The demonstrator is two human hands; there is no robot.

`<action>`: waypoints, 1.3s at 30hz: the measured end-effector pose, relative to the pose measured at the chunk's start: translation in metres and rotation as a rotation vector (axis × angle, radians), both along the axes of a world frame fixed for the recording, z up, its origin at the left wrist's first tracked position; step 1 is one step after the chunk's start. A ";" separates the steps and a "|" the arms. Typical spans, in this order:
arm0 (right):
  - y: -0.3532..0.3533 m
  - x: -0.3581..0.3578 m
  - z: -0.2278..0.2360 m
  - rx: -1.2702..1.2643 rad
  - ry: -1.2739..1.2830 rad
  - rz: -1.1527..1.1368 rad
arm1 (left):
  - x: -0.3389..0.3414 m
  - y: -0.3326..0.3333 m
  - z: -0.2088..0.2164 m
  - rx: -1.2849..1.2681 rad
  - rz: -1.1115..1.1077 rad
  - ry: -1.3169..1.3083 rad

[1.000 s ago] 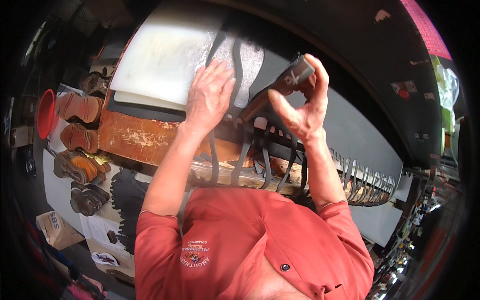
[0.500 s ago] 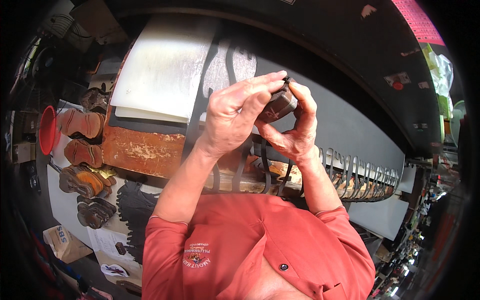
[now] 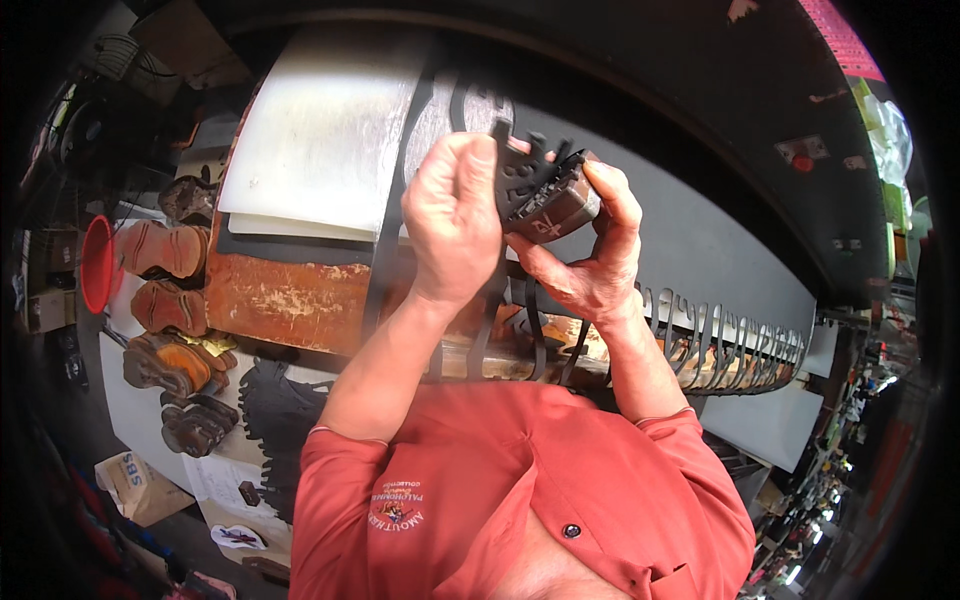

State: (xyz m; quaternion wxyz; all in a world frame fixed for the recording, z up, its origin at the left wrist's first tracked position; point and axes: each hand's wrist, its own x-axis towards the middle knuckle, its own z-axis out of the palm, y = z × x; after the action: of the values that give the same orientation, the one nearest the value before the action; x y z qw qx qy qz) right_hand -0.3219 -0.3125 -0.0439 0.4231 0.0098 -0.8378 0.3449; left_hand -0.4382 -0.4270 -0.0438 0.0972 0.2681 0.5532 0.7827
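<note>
My right hand grips a small dark brown block with pale marks on its side, perhaps a cutting die. Thumb and fingers press it from opposite sides, above the bench. Close beside it, my left hand pinches a thin black piece with holes and notched edges. The piece stands at the block's open face; I cannot tell whether they still touch. Beneath my hands lies a black sheet whose near edge is cut into a row of curved strips.
White boards lie on the worn orange-brown bench edge. Sole-shaped pieces are stacked to the left, near a red bowl and a black notched scrap. A dark machine beam spans the far side.
My left hand has drawn back leftward from the block with the black piece in its fingers, baring the block's face. My right hand keeps hold of the block.
</note>
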 end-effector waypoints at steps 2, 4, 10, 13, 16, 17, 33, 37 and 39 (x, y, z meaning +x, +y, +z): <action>-0.001 0.003 -0.001 0.008 -0.002 -0.025 | 0.001 -0.003 0.003 -0.105 0.027 -0.087; -0.002 0.006 -0.002 0.006 -0.048 -0.012 | 0.003 -0.008 0.010 0.021 -0.076 0.104; 0.002 0.009 -0.006 -0.020 -0.101 0.030 | -0.002 -0.029 0.020 -0.337 -0.128 0.231; 0.002 0.010 -0.008 0.115 -0.017 0.039 | -0.005 -0.027 0.002 -0.258 -0.099 0.106; 0.001 0.012 -0.007 0.121 0.007 0.047 | -0.001 -0.031 -0.017 -0.270 -0.099 0.062; 0.001 0.012 -0.007 0.131 0.002 0.037 | 0.001 -0.031 -0.021 -0.287 -0.098 0.067; 0.007 0.035 -0.031 -0.177 0.020 0.092 | -0.076 -0.279 -0.029 -0.369 0.372 -0.390; 0.013 0.038 -0.010 -0.524 -0.048 0.201 | -0.029 -0.396 -0.056 -0.661 0.536 -0.525; 0.018 0.040 0.009 -0.646 0.015 0.162 | -0.011 -0.439 -0.069 -0.884 0.588 -0.664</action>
State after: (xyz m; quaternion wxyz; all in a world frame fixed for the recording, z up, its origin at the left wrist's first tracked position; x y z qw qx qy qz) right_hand -0.2824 -0.2948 -0.0346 0.3816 -0.0558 -0.6786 0.6251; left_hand -0.4497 -0.8662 -0.1123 0.1465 -0.2185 0.8156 0.5155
